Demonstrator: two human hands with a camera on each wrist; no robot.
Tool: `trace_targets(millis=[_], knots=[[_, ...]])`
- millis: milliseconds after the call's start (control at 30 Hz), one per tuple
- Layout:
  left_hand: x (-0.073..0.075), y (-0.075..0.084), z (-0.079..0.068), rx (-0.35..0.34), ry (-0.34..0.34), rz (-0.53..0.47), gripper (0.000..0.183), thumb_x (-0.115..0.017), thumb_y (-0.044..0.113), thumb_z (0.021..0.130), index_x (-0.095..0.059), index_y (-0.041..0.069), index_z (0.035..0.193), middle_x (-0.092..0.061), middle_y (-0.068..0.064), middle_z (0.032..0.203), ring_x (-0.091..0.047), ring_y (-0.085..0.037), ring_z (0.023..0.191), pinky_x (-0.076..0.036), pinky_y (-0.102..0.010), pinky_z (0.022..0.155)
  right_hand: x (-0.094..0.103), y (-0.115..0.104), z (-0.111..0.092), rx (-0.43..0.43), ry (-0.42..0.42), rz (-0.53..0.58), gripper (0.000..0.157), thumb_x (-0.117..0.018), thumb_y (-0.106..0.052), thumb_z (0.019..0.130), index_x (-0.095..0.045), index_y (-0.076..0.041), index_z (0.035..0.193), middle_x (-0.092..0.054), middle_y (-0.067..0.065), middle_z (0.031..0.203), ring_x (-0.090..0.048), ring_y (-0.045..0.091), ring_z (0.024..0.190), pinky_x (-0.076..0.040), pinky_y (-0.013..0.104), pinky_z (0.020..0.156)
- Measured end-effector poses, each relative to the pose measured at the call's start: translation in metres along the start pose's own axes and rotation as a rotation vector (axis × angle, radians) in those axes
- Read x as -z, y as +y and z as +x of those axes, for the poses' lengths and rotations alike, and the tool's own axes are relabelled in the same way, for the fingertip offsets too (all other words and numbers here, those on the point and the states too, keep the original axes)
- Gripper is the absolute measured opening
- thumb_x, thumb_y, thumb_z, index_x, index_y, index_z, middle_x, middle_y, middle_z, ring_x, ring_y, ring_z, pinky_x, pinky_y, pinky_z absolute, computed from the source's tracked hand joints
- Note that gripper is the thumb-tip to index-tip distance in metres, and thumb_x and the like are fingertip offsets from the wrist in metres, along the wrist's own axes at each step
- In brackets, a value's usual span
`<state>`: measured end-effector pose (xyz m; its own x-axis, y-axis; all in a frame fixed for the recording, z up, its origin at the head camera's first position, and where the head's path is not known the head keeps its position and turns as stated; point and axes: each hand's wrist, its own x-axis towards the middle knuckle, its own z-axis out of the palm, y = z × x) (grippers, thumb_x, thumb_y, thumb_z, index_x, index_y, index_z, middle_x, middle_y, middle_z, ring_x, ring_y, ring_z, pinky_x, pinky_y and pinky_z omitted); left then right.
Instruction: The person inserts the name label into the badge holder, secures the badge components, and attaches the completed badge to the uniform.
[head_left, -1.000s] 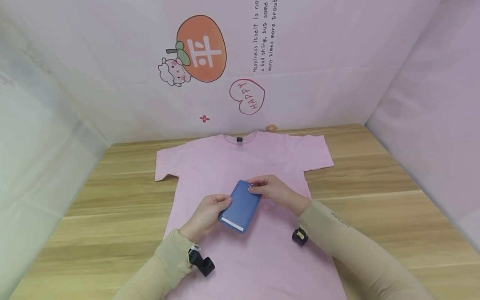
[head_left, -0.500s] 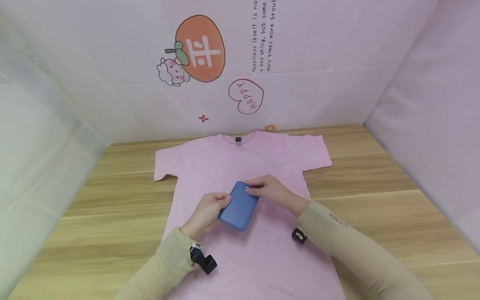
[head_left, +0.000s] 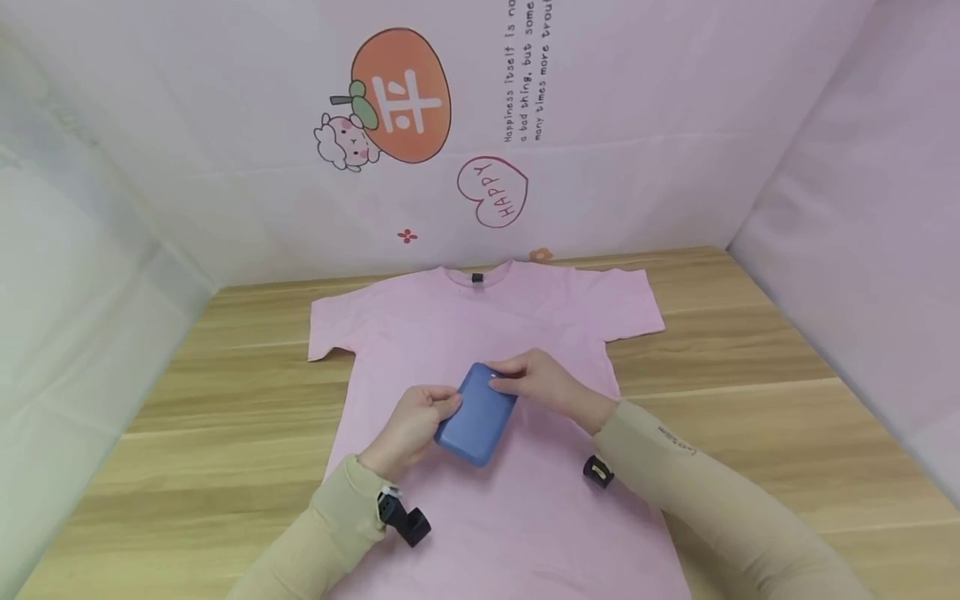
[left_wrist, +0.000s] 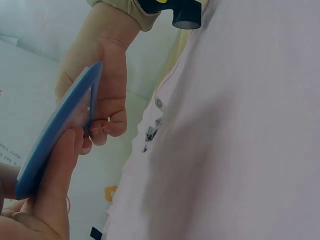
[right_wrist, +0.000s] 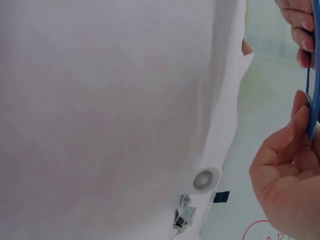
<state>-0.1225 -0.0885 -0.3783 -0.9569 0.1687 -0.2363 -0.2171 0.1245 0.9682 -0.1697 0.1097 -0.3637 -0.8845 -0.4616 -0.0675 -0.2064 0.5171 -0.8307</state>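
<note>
A flat blue card holder [head_left: 474, 421] with rounded corners is held tilted above the pink T-shirt [head_left: 420, 333]. My left hand [head_left: 416, 421] pinches its left long edge, thumb on the front face. At the upper right corner, my right hand [head_left: 540, 381] pinches it near a small pale slot. In the left wrist view the card holder [left_wrist: 57, 132] appears edge-on, with an opening in its underside. A round grey disc [right_wrist: 204, 180] and a metal clip [right_wrist: 185, 218] lie on the shirt in the right wrist view; the head view does not show them.
The shirt lies spread flat, collar away from me, on a wood-grain table [head_left: 750, 392]. Behind stands a pale printed cloth wall [head_left: 637, 125], with further cloth walls at left and right. Black wrist cameras hang under both sleeves.
The card holder has tilted slightly, and the white strip along its lower edge no longer shows. Both hands have kept their grip and hardly moved.
</note>
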Motion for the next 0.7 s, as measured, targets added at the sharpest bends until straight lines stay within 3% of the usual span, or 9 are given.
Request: trace_targets(millis=[133, 433, 567, 700], knots=[[0.003, 0.002, 0.001, -0.019, -0.021, 0.041, 0.030, -0.048, 0.004, 0.096, -0.056, -0.015, 0.117, -0.064, -0.030, 0.108, -0.067, -0.020, 0.085, -0.057, -0.033, 0.078, 0.002, -0.001, 0.002, -0.033, -0.004, 0.032, 0.039, -0.064, -0.018, 0.090, -0.059, -0.004, 0.126, -0.060, 0.017, 0.126, -0.056, 0.029, 0.118, -0.048, 0.041, 0.097], [0.005, 0.006, 0.004, -0.021, 0.012, 0.038, 0.029, -0.049, 0.004, 0.095, -0.058, -0.013, 0.117, -0.065, -0.029, 0.109, -0.066, -0.019, 0.086, -0.056, -0.034, 0.079, 0.013, -0.001, 0.005, -0.052, -0.034, 0.107, 0.040, -0.061, -0.021, 0.092, -0.058, -0.003, 0.128, -0.064, 0.016, 0.118, -0.060, 0.020, 0.099, -0.053, 0.034, 0.085], [0.006, 0.006, 0.005, -0.015, 0.042, 0.031, 0.029, -0.050, 0.004, 0.095, -0.057, -0.013, 0.118, -0.064, -0.029, 0.111, -0.065, -0.020, 0.090, -0.055, -0.034, 0.082, 0.022, 0.003, 0.007, -0.044, -0.042, 0.161, 0.037, -0.055, -0.018, 0.095, -0.056, -0.003, 0.128, -0.061, 0.018, 0.119, -0.060, 0.023, 0.100, -0.053, 0.036, 0.088], [0.008, 0.004, 0.005, -0.005, 0.055, 0.035, 0.029, -0.050, 0.004, 0.095, -0.057, -0.013, 0.118, -0.063, -0.029, 0.113, -0.065, -0.022, 0.093, -0.054, -0.037, 0.085, 0.034, 0.012, 0.012, -0.105, -0.011, 0.221, 0.035, -0.052, -0.015, 0.096, -0.054, -0.001, 0.129, -0.059, 0.021, 0.119, -0.057, 0.027, 0.102, -0.050, 0.040, 0.092]])
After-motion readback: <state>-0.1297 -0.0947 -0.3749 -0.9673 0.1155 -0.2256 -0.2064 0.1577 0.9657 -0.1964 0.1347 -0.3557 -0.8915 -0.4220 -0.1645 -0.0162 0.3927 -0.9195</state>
